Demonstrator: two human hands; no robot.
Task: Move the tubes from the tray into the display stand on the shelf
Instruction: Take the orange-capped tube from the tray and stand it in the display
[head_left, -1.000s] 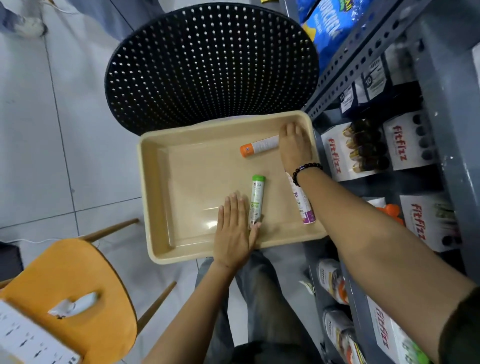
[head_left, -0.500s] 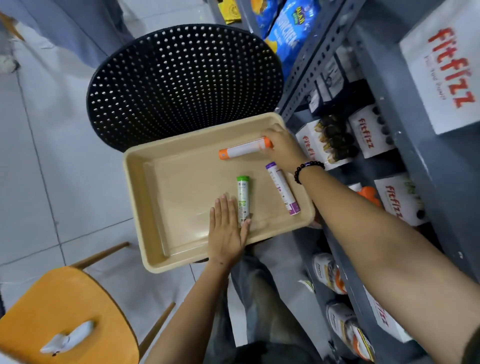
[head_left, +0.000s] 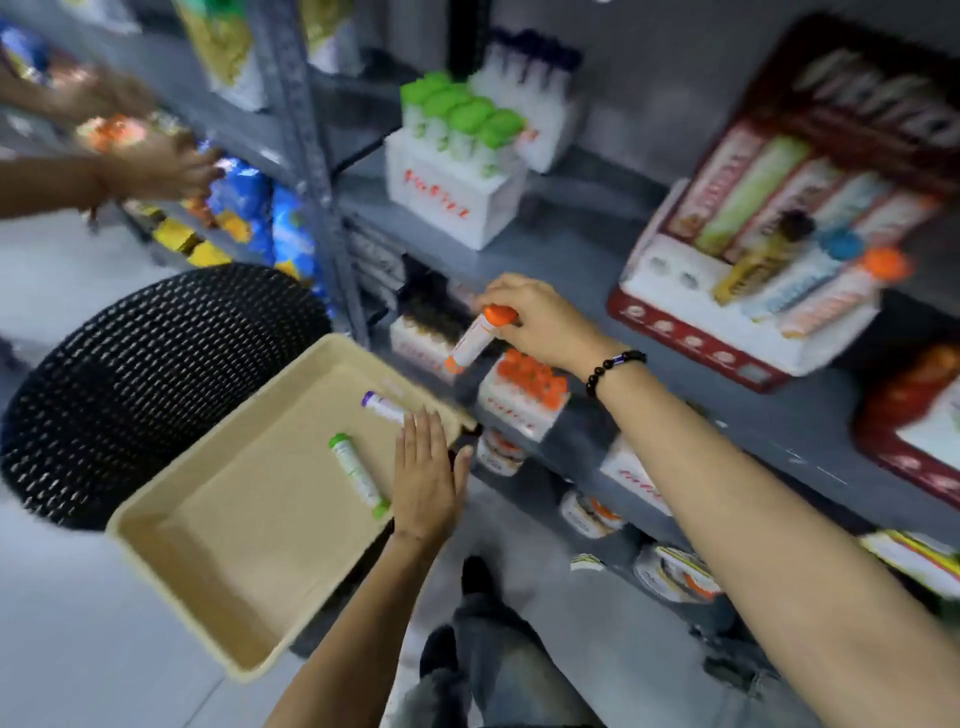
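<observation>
My right hand (head_left: 540, 325) holds an orange-capped tube (head_left: 475, 340) by its cap, lifted above the tray's far corner, in front of the shelf. The beige tray (head_left: 171, 540) rests on a black perforated stool. A green-capped tube (head_left: 357, 475) and a purple-capped tube (head_left: 383, 407) lie in the tray. My left hand (head_left: 426, 475) lies flat with fingers apart on the tray's near right edge, beside the green-capped tube. A red and white display stand (head_left: 727, 332) with three tubes standing in it sits on the shelf to the right.
White boxes hold green-capped tubes (head_left: 457, 156) on the shelf and orange-capped tubes (head_left: 524, 395) on the shelf below. Another person's hands (head_left: 150, 161) reach into snack bags at the left. The black stool (head_left: 145, 374) is under the tray. My legs are below.
My right hand has lifted the orange-capped tube out of the tray toward the shelf. My view has swung up and right to the shelves. The left hand stays on the tray.
</observation>
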